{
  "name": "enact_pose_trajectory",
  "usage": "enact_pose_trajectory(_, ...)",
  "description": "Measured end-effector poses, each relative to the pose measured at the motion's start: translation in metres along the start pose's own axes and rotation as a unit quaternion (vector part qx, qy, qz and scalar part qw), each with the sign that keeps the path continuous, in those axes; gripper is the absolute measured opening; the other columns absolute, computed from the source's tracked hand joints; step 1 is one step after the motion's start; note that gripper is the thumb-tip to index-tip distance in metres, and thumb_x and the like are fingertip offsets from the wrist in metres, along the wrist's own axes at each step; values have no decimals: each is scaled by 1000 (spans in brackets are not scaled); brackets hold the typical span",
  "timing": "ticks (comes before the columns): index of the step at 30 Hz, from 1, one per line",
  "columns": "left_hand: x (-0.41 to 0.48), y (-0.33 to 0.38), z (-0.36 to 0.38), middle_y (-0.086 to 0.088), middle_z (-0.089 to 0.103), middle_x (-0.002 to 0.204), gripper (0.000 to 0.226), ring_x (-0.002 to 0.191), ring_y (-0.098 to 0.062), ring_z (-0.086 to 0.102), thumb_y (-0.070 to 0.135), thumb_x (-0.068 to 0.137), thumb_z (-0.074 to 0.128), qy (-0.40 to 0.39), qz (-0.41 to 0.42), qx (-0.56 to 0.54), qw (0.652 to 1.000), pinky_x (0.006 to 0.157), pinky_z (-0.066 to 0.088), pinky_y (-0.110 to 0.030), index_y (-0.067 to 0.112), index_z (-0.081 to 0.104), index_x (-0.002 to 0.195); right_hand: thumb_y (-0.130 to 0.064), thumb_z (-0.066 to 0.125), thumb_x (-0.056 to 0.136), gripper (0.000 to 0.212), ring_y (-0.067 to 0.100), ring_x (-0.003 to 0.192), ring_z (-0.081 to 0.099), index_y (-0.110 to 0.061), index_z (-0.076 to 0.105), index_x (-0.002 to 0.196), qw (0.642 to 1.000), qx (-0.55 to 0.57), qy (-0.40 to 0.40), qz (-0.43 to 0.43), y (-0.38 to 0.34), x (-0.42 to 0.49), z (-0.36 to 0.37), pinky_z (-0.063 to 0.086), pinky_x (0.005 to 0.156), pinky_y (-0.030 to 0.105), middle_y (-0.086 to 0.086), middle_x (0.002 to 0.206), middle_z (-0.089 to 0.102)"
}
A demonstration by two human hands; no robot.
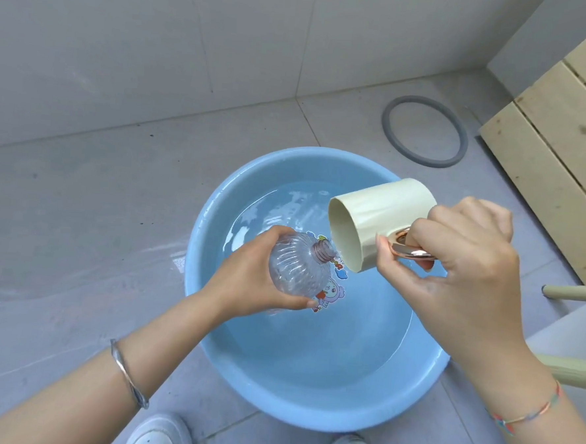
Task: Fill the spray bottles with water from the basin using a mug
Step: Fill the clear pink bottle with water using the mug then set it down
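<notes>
Hands grasping: left point(247, 280) bottle point(299, 267) (uncapped), right point(461, 252) tipped mug point(377, 223) over basin point(209, 337).

No readable words, numbers or brand marks anywhere here. The only printed marking is a colourful cartoon sticker point(330, 286) on the bottom of the round blue plastic basin point(209, 326), under the water, and it carries pictures only, no legible lettering.

Head camera looks steeply down, close over the basin point(209, 337) on the floor point(79, 208).
</notes>
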State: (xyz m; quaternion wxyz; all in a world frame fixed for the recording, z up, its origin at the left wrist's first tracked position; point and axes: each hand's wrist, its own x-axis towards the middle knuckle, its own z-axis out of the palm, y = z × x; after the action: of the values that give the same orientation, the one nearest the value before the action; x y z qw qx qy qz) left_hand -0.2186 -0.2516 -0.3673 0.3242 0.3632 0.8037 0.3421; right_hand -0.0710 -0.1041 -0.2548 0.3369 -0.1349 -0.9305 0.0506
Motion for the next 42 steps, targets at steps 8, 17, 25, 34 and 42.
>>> enact_pose_trajectory(8, -1, -5, 1, 30, 52, 127, 99, 119, 6, 49, 58, 48, 90, 1, -6, -25, 1000, 103, 41, -26, 39, 42, 133, -26, 66, 79, 36, 15, 63, 30, -17, 39, 57, 994, 35, -6, 100, 8, -4, -1, 28, 73, 28, -4, 56, 37)
enact_pose_trajectory(17, -2, -10, -5, 25, 52, 130, 96, 121, 4, 48, 51, 51, 92, 33, -13, -48, 998, 100, 35, -17, 38, 42, 132, -29, 73, 81, 38, 24, 66, 47, -9, 50, 60, 958, 63, -116, 253, 40, -22, 15, 33, 66, 35, -8, 58, 49)
enact_pose_trajectory(25, -3, -9, -7, 30, 54, 122, 88, 111, 14, 49, 47, 50, 93, 45, -20, -66, 997, 88, 31, 2, 45, 41, 121, -25, 72, 83, 51, 26, 61, 44, -23, 31, 53, 951, 14, -234, 201, 58, -61, 53, 25, 70, 37, -9, 49, 34)
enact_pose_trajectory(34, -4, -9, -5, 26, 54, 124, 93, 115, 7, 49, 49, 50, 93, 42, -19, -57, 997, 95, 34, -9, 40, 41, 127, -24, 70, 86, 60, 22, 57, 35, -26, 20, 52, 943, 26, -258, 207, 54, -71, 63, 28, 68, 36, -11, 46, 24)
enact_pose_trajectory(42, -2, -9, -4, 29, 55, 122, 94, 115, 7, 50, 51, 49, 92, 45, -18, -59, 997, 94, 34, -7, 39, 43, 128, -23, 69, 86, 51, 12, 56, 34, -16, 31, 52, 920, 123, -214, 305, 51, -73, 59, 25, 59, 23, -4, 49, 29)
